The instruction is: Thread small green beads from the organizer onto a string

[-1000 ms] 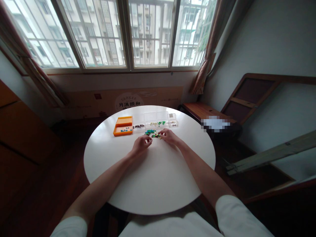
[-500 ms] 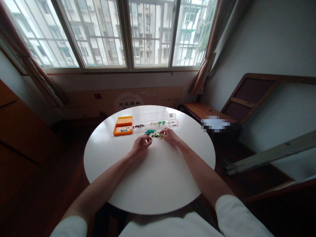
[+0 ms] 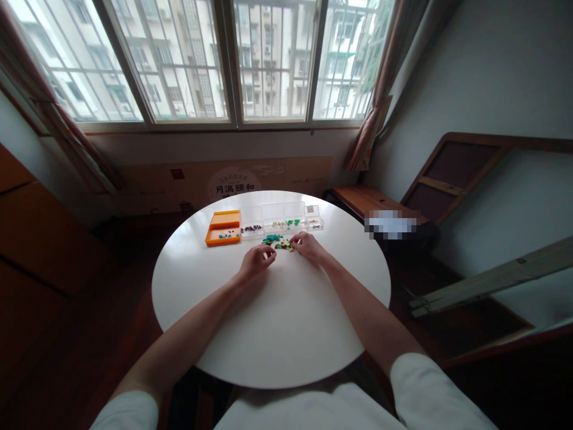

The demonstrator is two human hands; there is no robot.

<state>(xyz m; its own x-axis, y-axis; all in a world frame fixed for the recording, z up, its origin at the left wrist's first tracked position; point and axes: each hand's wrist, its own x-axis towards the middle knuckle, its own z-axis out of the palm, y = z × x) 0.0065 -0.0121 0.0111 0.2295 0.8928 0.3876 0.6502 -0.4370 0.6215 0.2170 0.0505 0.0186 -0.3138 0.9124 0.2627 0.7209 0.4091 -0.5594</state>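
Note:
A loose pile of small blue, green, yellow and dark pieces point(image 3: 272, 239), perhaps toy bricks, lies on the round white table point(image 3: 277, 322). At the pile's near left edge is my left hand point(image 3: 257, 259), its fingers curled in toward the thumb; anything between them is too small to make out. My right hand point(image 3: 308, 246) reaches the pile's right side with fingertips pinched together at the pieces, and what they hold cannot be told. Behind the pile stands an orange box point(image 3: 222, 243), lid up, with some blue pieces inside. Clear plastic boxes point(image 3: 273, 212) beside it hold dark, pale and green pieces.
A smaller clear box point(image 3: 312, 211) ends the row on the right. Beyond the table's right rim are a wooden bench point(image 3: 364, 202) with a blurred pale item on it and a slanted wooden board point(image 3: 492, 278). A barred window and curtains are at the back.

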